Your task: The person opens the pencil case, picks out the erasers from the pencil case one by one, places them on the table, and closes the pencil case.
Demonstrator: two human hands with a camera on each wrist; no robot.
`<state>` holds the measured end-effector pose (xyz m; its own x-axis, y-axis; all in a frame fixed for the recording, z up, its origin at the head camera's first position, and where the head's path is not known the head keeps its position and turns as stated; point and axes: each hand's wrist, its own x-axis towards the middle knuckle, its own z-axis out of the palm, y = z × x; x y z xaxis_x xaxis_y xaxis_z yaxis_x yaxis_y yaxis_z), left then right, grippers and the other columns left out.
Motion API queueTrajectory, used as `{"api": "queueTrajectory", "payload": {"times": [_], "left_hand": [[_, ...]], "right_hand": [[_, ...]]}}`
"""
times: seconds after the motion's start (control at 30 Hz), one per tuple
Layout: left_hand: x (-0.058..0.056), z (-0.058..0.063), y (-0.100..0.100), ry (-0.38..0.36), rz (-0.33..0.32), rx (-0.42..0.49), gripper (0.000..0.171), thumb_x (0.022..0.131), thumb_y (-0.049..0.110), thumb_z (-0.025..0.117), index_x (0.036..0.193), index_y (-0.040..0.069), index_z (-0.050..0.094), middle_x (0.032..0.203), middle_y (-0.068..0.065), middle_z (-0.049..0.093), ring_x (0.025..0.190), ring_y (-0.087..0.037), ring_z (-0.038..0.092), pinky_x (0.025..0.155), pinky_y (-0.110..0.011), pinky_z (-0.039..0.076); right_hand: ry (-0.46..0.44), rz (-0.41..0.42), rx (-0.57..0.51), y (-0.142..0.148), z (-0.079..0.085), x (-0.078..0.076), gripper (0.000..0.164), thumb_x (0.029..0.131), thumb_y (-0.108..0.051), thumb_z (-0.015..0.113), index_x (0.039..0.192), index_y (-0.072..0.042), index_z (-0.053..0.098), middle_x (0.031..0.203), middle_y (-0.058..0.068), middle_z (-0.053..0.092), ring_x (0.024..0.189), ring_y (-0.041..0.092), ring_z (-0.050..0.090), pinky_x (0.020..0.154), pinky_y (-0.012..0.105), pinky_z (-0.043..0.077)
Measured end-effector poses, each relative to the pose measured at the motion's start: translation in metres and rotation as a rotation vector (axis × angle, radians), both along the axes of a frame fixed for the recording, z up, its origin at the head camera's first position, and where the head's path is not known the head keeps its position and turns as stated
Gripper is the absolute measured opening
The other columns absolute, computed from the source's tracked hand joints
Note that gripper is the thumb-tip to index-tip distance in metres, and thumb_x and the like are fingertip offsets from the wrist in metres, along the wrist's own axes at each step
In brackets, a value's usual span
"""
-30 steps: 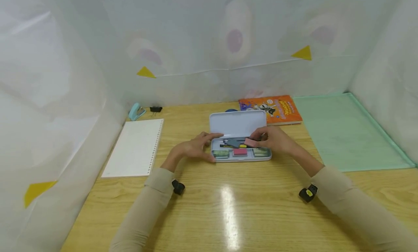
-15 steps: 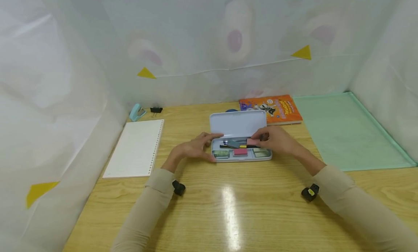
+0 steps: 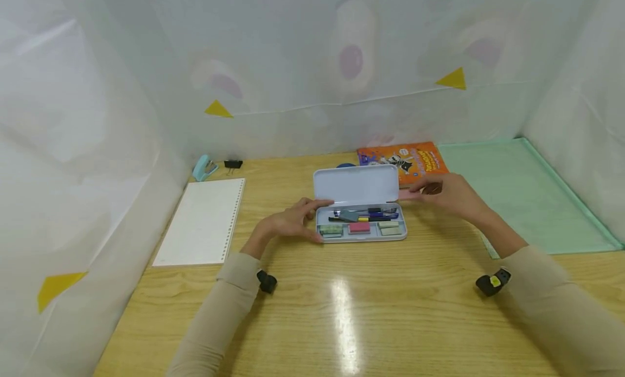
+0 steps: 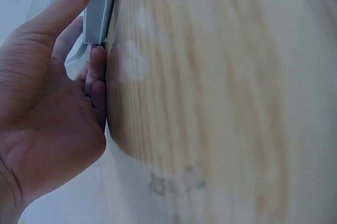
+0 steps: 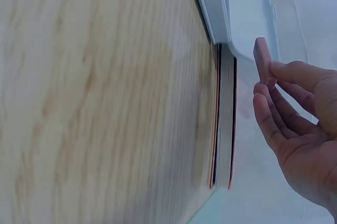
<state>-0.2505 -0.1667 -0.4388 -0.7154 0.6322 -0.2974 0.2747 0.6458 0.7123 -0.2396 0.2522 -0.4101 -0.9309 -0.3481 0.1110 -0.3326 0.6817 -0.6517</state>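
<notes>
A pale blue pencil case (image 3: 355, 184) lies with its lid raised in the middle of the table. My left hand (image 3: 291, 221) grips its left end, thumb at the front edge and a finger along the back; the left wrist view shows the thumb against the case's side (image 4: 100, 16). To the right of the lid, my right hand (image 3: 455, 197) pinches a pink eraser (image 3: 409, 195) between thumb and fingertips, held up off the table. Inside the case are several pens (image 3: 386, 215), a grey-blue block (image 3: 348, 216), a deep pink block (image 3: 359, 227) and pale green blocks (image 3: 389, 228).
An orange book (image 3: 420, 163) lies behind the case, with a round blue thing (image 3: 346, 165) partly hidden beside it. At left are a notepad (image 3: 201, 222), a light blue stapler (image 3: 203, 168) and a black binder clip (image 3: 233, 164). A green translucent sheet (image 3: 532, 198) covers the right side.
My right hand has lifted the pink eraser out of the pencil case and moved right and slightly back, uncovering the pens. The left hand has stayed on the case.
</notes>
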Motion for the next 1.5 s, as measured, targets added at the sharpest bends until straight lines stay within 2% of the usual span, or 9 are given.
{"api": "queueTrajectory", "payload": {"times": [0.1,0.23,0.43,0.7,0.9,1.03,1.17,1.33,1.5], "left_hand": [[0.0,0.0,0.0,-0.003,0.005,0.006,0.094,0.086,0.037,0.087,0.162,0.042,0.031,0.144,-0.01,0.036,0.125,-0.026,0.039,0.103,-0.047,0.038],[0.0,0.001,0.0,-0.005,0.013,0.011,0.094,0.086,0.037,0.087,0.162,0.043,0.032,0.145,-0.01,0.036,0.126,-0.027,0.04,0.104,-0.048,0.038],[0.0,0.003,0.001,-0.011,0.014,0.009,0.094,0.085,0.037,0.087,0.162,0.043,0.032,0.145,-0.01,0.036,0.127,-0.027,0.039,0.105,-0.049,0.037],[0.001,0.003,0.003,-0.016,0.015,0.015,0.094,0.085,0.038,0.087,0.161,0.043,0.033,0.145,-0.01,0.036,0.127,-0.028,0.039,0.106,-0.049,0.037],[0.001,0.002,0.003,-0.02,0.021,0.017,0.094,0.084,0.038,0.088,0.16,0.043,0.034,0.144,-0.009,0.037,0.126,-0.028,0.038,0.105,-0.048,0.037],[0.001,0.003,0.003,-0.022,0.023,0.011,0.094,0.084,0.038,0.088,0.16,0.044,0.033,0.144,-0.009,0.037,0.127,-0.028,0.039,0.106,-0.048,0.037],[0.001,0.004,0.001,-0.019,0.022,0.0,0.094,0.084,0.037,0.088,0.16,0.044,0.033,0.144,-0.009,0.037,0.127,-0.027,0.039,0.106,-0.049,0.037],[0.0,0.003,0.0,-0.018,0.023,-0.004,0.093,0.085,0.037,0.088,0.16,0.044,0.033,0.144,-0.009,0.037,0.127,-0.027,0.039,0.106,-0.048,0.037],[0.001,0.003,0.0,-0.023,0.028,0.001,0.093,0.085,0.036,0.088,0.16,0.044,0.034,0.145,-0.009,0.037,0.128,-0.028,0.039,0.106,-0.05,0.037]], "right_hand": [[-0.009,-0.055,0.01,0.01,-0.001,-0.003,0.021,0.098,-0.028,0.075,0.112,-0.013,0.079,0.11,0.01,0.076,0.098,0.025,0.068,0.081,0.029,0.052],[-0.033,-0.09,0.02,0.018,-0.004,-0.008,0.027,0.099,-0.032,0.074,0.114,-0.01,0.078,0.113,0.014,0.075,0.101,0.03,0.069,0.081,0.032,0.052],[-0.046,-0.075,0.03,0.018,-0.012,-0.014,0.026,0.098,-0.028,0.076,0.112,-0.007,0.078,0.113,0.016,0.075,0.101,0.031,0.068,0.079,0.028,0.051],[-0.071,-0.05,0.068,0.015,-0.016,-0.018,0.027,0.098,-0.029,0.076,0.114,-0.008,0.078,0.113,0.016,0.074,0.103,0.033,0.068,0.086,0.05,0.053],[-0.083,-0.071,0.062,0.021,-0.01,-0.017,0.028,0.098,-0.028,0.075,0.118,-0.008,0.076,0.114,0.016,0.074,0.104,0.035,0.068,0.087,0.051,0.052],[-0.1,-0.096,0.037,0.025,-0.007,-0.014,0.03,0.101,-0.028,0.071,0.122,-0.008,0.074,0.118,0.017,0.073,0.107,0.034,0.067,0.088,0.049,0.051],[-0.129,-0.096,-0.024,0.022,-0.004,-0.008,0.033,0.101,-0.029,0.071,0.126,-0.007,0.072,0.123,0.017,0.071,0.108,0.031,0.066,0.084,0.036,0.052],[-0.17,0.003,-0.138,0.001,-0.002,-0.001,0.038,0.1,-0.028,0.073,0.132,-0.008,0.069,0.127,0.013,0.07,0.106,0.021,0.065,0.084,0.025,0.052],[-0.198,0.118,-0.219,-0.03,-0.003,0.003,0.036,0.1,-0.019,0.072,0.133,-0.004,0.067,0.127,0.015,0.069,0.107,0.024,0.067,0.085,0.024,0.054]]}}
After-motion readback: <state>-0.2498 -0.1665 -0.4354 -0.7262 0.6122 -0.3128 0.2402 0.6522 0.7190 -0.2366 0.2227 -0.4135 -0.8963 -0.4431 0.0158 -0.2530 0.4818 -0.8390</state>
